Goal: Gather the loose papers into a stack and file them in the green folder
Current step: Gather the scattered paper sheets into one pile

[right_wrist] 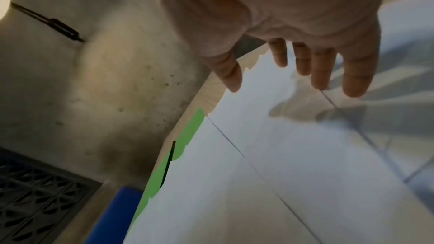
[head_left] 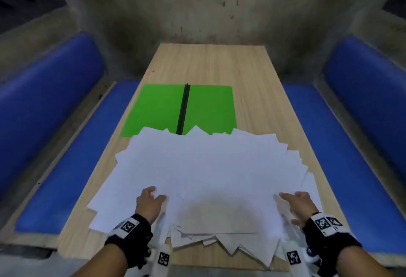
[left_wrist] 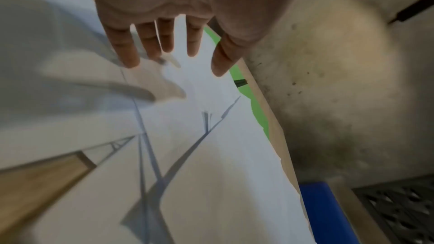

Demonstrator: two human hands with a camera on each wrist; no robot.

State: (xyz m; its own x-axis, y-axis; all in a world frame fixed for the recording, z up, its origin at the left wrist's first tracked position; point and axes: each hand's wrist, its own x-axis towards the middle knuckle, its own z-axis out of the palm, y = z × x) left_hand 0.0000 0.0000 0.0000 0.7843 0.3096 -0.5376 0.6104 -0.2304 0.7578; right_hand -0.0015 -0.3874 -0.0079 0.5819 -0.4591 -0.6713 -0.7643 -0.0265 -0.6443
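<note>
Wooden table [head_left: 252,74] carries fanned papers [head_left: 208,166] spreading sideways, green folder [head_left: 158,109] beyond, both hands [head_left: 148,203] [head_left: 302,205] flat, fingers relaxed.

wall [head_left: 208,8]: stained concrete | table [head_left: 252,74]: light wood | benches [head_left: 342,166]: blue padded, both sides

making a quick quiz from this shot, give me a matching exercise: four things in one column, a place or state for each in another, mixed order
Things:
1. green folder
2. loose papers
3. left hand
4. benches

Places or states:
A. fanned out across the near half of the table
B. blue, along both sides of the table
C. lying open, far of the papers
D. fingers spread, at the fan's left part

Pairs: 1-C, 2-A, 3-D, 4-B
</note>
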